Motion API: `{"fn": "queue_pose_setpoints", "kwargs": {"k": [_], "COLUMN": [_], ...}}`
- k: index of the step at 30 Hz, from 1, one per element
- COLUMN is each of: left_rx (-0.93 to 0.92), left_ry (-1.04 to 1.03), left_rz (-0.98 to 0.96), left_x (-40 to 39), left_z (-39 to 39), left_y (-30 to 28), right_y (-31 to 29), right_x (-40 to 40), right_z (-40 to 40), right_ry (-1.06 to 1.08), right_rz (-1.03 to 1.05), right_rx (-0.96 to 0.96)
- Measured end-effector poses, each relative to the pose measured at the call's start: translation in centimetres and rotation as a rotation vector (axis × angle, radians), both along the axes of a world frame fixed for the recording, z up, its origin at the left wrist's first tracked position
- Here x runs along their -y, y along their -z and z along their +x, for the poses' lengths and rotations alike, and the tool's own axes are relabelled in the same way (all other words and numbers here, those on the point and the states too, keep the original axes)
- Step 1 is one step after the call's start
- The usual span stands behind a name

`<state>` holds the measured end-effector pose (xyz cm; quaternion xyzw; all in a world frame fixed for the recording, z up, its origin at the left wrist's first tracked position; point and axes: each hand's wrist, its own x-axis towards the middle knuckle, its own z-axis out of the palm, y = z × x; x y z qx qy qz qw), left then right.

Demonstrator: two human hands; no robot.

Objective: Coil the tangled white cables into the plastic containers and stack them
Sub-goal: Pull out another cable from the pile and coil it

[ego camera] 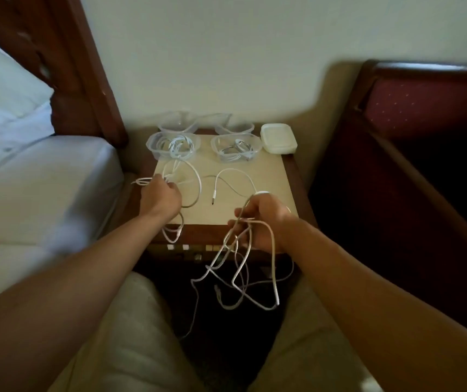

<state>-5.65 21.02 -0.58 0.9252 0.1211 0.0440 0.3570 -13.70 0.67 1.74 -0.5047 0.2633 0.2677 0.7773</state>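
Both hands clench tangled white cables: left hand [160, 198] on the tabletop strands, right hand [262, 222] on dangling loops [243, 281]; pulling apart could tighten knots.

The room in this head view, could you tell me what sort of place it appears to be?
Probably a bedroom, perhaps a hotel room. A bed with white sheets and a dark wooden headboard stands on the left, a small bedside table sits against the wall, and a red upholstered chair is on the right.

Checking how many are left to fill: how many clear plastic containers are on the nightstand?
4: front-left container and front-right container hold cable; back-left container and back-right container look empty.
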Motion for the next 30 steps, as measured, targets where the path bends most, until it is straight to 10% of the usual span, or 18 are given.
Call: {"fn": "queue_pose_setpoints", "kwargs": {"k": [12, 21, 30], "left_rx": [0.190, 0.151, 0.145], "left_ry": [0.018, 0.063, 0.123], "left_rz": [-0.144, -0.136, -0.062], "left_x": [1.0, 2.2, 2.2], "left_z": [1.6, 1.1, 0.6], "left_y": [-5.4, -4.0, -4.1], "right_y": [-13.5, -1.4, 0.9], "right_x": [0.0, 0.9, 3.2], "right_z": [10.3, 10.3, 8.0], "right_ry": [0.472, 0.627, 0.422], "right_rz": [-0.165, -0.059, -0.849], "right_rx": [0.526, 0.170, 0.060]}}
